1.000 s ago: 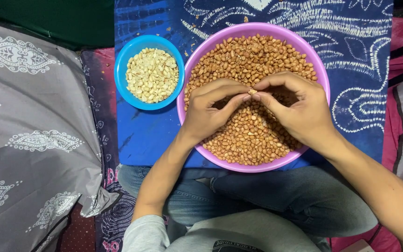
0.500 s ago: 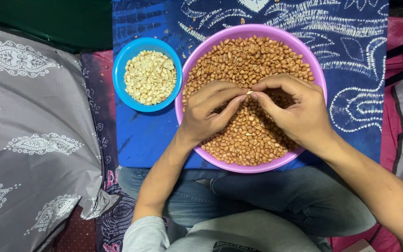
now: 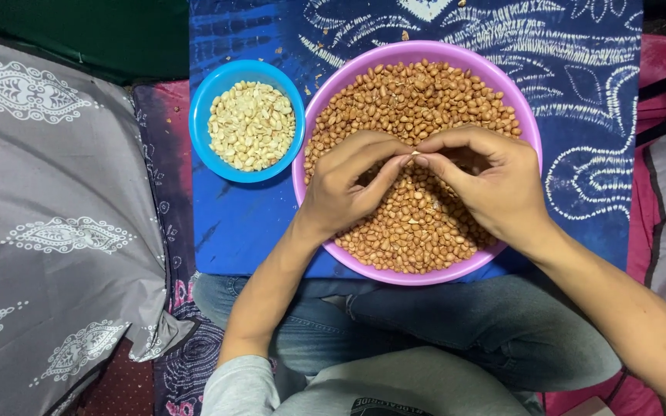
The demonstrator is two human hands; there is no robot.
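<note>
Peanuts (image 3: 418, 100), small, oval and reddish-brown in their skins, filled a wide purple bowl (image 3: 502, 73) nearly to the rim; the bowl sat on a blue cloth (image 3: 580, 139) patterned in white, its near rim reaching the cloth's near edge just above the person's denim-clad lap (image 3: 456, 323); one pale nut (image 3: 415, 155) was pinched between the fingertips of both hands above the middle of the heap. The left hand (image 3: 348, 185) had its fingers curled narrowly, thumb and forefinger closed on the nut, its heel over the bowl's near-left rim; the right hand (image 3: 495, 185) mirrored it, fingers drawn together to a tight pinch on the same nut, the wrist crossing the near-right rim. A smaller blue bowl (image 3: 203, 115) of pale skinned peanuts (image 3: 252, 127) stood just beside the purple one toward the cloth's left edge, the rims almost touching; bits of skin lay scattered on the cloth near its far edge. Bare cloth showed to the right of the purple bowl and in front of the blue one; a grey patterned fabric (image 3: 48, 216) lay beyond the left edge.
</note>
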